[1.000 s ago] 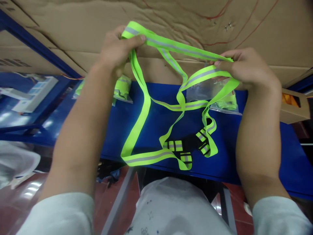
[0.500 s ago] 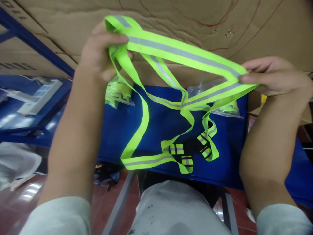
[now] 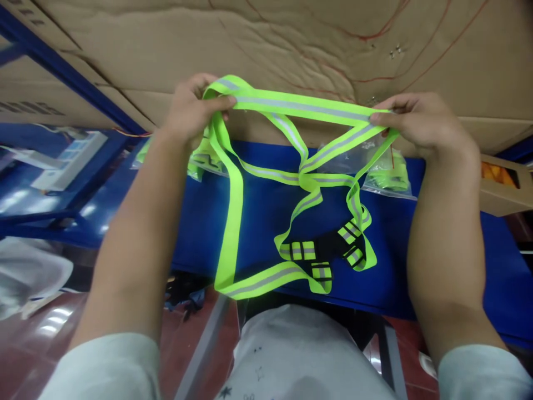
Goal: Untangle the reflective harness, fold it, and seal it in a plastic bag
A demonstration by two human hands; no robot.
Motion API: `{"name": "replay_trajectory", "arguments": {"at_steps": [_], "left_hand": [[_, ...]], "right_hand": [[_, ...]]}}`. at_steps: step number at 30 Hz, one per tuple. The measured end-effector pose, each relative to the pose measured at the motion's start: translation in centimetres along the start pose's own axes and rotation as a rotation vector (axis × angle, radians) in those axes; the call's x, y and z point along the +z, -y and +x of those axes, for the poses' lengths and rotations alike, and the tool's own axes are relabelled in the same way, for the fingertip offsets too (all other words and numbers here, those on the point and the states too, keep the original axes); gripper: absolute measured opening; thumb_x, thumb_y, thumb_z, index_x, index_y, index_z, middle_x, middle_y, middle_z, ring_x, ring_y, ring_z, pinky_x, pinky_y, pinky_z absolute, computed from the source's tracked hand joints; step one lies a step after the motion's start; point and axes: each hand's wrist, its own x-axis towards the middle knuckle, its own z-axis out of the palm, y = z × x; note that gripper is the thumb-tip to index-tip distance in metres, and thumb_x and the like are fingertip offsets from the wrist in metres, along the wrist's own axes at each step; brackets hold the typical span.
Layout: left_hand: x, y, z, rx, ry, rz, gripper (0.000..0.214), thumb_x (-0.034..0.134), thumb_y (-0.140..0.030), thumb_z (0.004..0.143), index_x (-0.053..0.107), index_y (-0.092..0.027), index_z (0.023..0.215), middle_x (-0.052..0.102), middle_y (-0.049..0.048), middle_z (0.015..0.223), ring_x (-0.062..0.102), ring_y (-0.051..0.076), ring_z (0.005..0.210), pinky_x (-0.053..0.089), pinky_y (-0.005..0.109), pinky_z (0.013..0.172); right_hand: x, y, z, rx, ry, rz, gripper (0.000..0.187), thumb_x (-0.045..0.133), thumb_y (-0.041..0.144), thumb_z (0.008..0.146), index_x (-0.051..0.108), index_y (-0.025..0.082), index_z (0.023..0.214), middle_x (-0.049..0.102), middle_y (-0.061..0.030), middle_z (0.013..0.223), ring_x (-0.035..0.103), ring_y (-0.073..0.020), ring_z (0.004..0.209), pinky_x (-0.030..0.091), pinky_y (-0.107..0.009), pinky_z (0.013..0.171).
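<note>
A neon yellow-green reflective strap harness, with a grey stripe along its bands, is stretched between my two hands above the blue table. My left hand pinches a folded loop at one end, thumb on the near face. At the other end my right hand grips the band where straps fold together. Lower straps hang down and cross near the middle. A black X-shaped piece with striped yellow-green tabs lies on the table near its front edge, and the straps run through it.
Clear plastic bags of yellow-green straps lie at the back of the blue table, one a right-hand bag. Brown cardboard stands behind. A white power strip is at left; an open cardboard box at right.
Both hands have come closer together, the right one moving left and the left one right and down. The upper band is lower and more level. The left-hand strap hangs straighter.
</note>
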Motion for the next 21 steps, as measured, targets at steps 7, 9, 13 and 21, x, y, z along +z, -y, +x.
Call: {"name": "replay_trajectory", "arguments": {"at_steps": [7, 9, 13, 21], "left_hand": [[-1.9, -1.0, -0.8, -0.126, 0.226, -0.267, 0.044, 0.095, -0.029, 0.064, 0.055, -0.022, 0.079, 0.056, -0.0039, 0.072, 0.048, 0.011, 0.064, 0.044, 0.031, 0.069], [-2.4, -1.1, -0.8, -0.126, 0.247, -0.263, 0.043, 0.094, -0.029, 0.064, 0.053, -0.022, 0.075, 0.049, -0.0044, 0.066, 0.042, 0.010, 0.060, 0.039, 0.031, 0.065], [-3.4, -1.5, -1.0, -0.087, 0.283, -0.324, 0.048, 0.093, -0.040, 0.062, 0.048, -0.024, 0.073, 0.038, -0.0053, 0.063, 0.033, 0.010, 0.058, 0.038, 0.032, 0.065], [-3.4, -1.1, -0.5, -0.070, 0.140, -0.084, 0.057, 0.099, -0.056, 0.063, 0.059, -0.025, 0.089, 0.030, -0.0092, 0.059, 0.020, 0.009, 0.057, 0.036, 0.031, 0.062]], "right_hand": [[-0.1, -0.4, 0.3, 0.031, -0.066, -0.029, 0.006, 0.082, 0.015, 0.089, 0.081, 0.021, 0.091, 0.070, -0.0008, 0.073, 0.059, -0.0112, 0.060, 0.042, -0.028, 0.057], [-0.1, -0.6, 0.5, 0.030, -0.070, -0.011, 0.006, 0.082, 0.016, 0.089, 0.080, 0.021, 0.091, 0.067, 0.0004, 0.069, 0.058, -0.0114, 0.058, 0.041, -0.027, 0.055], [-0.2, -0.7, 0.6, -0.007, -0.069, 0.016, 0.005, 0.083, 0.016, 0.089, 0.079, 0.020, 0.090, 0.062, 0.0025, 0.064, 0.052, -0.0094, 0.053, 0.039, -0.027, 0.053], [-0.6, -1.3, 1.1, -0.044, -0.125, 0.063, 0.011, 0.080, 0.012, 0.091, 0.078, 0.021, 0.084, 0.066, 0.0000, 0.070, 0.056, -0.0102, 0.056, 0.046, -0.030, 0.060]]}}
